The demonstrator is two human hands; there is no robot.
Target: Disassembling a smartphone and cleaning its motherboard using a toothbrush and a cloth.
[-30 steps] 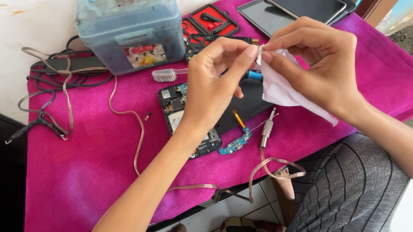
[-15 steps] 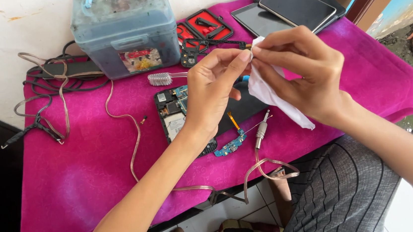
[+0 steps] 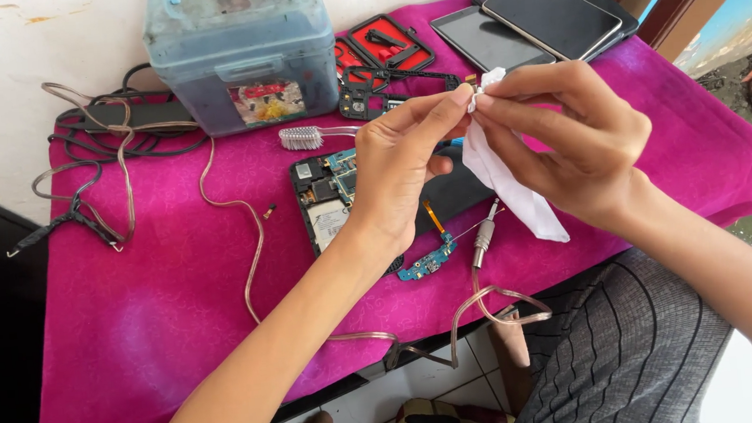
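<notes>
My left hand [image 3: 404,164] and my right hand [image 3: 574,144] meet above a table covered with a magenta cloth [image 3: 167,311]. Both pinch the top of a white tissue [image 3: 505,182] between fingertips; its loose end hangs below my right hand. Under my hands lies an opened phone with bare circuit board [image 3: 329,197]. A small blue flex board [image 3: 430,263] and a metal audio plug [image 3: 484,236] on a clear cable lie beside it.
A grey-blue plastic toolbox [image 3: 240,51] stands at the back. A toothbrush [image 3: 306,137], a red-and-black tool case [image 3: 389,45], two dark phones [image 3: 527,17] and tangled cables [image 3: 92,173] lie around. A white wall runs behind; my patterned knee [image 3: 624,353] is below.
Both hands have kept hold of the tissue and shifted slightly, the fingertips working its top end. The view has moved a little; the things on the cloth stay put.
</notes>
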